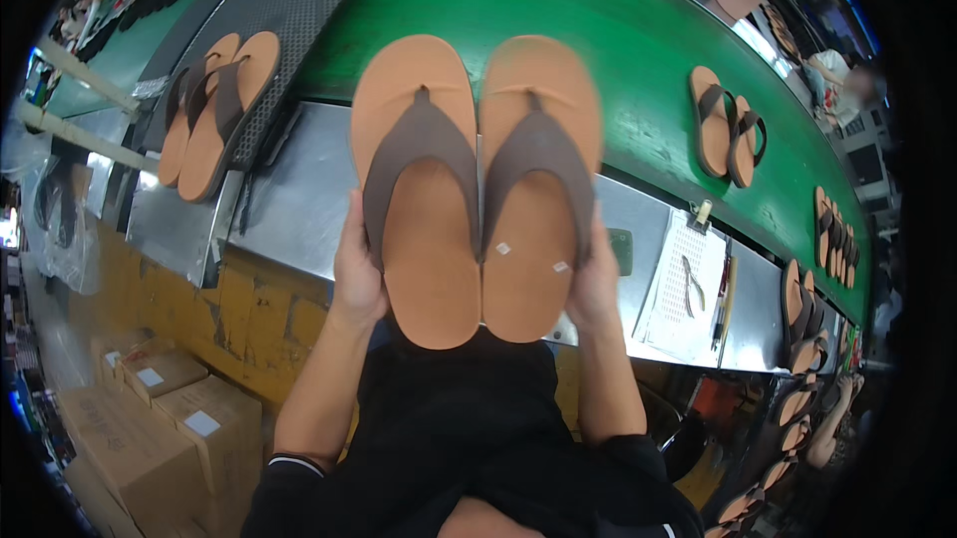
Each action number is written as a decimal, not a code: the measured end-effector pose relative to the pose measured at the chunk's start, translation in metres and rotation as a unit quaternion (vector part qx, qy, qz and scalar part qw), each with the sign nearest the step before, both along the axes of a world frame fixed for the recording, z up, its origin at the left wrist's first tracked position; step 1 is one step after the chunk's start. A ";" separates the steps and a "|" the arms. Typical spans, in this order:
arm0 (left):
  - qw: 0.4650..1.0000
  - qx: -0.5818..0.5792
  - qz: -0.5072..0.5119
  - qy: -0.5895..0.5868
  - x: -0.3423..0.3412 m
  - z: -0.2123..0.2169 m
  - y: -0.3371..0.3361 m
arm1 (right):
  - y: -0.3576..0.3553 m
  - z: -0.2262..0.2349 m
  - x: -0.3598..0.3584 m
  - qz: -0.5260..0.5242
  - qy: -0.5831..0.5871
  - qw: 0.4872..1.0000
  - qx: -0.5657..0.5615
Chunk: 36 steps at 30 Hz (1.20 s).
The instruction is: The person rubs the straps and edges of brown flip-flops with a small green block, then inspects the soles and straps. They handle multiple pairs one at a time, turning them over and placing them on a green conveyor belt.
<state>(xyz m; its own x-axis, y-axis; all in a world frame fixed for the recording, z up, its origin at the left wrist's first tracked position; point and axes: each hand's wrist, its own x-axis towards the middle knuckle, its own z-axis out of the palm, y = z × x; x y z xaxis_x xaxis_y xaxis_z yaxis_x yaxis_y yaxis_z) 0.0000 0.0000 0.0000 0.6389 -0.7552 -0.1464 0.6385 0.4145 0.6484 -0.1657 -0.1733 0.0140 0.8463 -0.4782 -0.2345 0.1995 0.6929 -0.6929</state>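
Two tan flip-flops with dark brown straps are held up side by side, toes pointing away from me and footbeds facing up. My left hand [357,264] is closed on the outer edge of the left flip-flop [431,249], with part of its fingers hidden beneath. On the other side, my right hand [596,279] grips the outer edge of the right flip-flop [531,289], its fingers mostly hidden too. Two small pale marks lie on the right footbed. The inner edges of the pair touch or nearly touch.
Behind runs a green conveyor belt [638,49] carrying more sandals [713,129]. A steel ledge [299,179] borders it, with nippers [690,284] on a clipboard [678,319] at right. Another pair [231,104] rests on a dark mat at left. Cardboard boxes [150,438] stand lower left.
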 end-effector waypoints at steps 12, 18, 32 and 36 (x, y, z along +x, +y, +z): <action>0.912 -0.218 -0.092 0.334 -0.031 -0.051 0.005 | 0.044 -0.059 -0.006 0.041 -0.130 0.919 0.371; 0.899 -0.308 -0.170 0.260 -0.032 -0.069 -0.001 | 0.054 -0.061 -0.009 -0.007 -0.020 0.922 0.387; 0.999 0.043 -0.023 -0.010 0.008 -0.058 0.063 | 0.004 -0.038 -0.045 -0.034 0.069 0.997 -0.003; 0.973 0.121 0.021 -0.193 0.037 -0.012 0.073 | -0.024 0.001 -0.068 -0.034 0.029 0.964 -0.262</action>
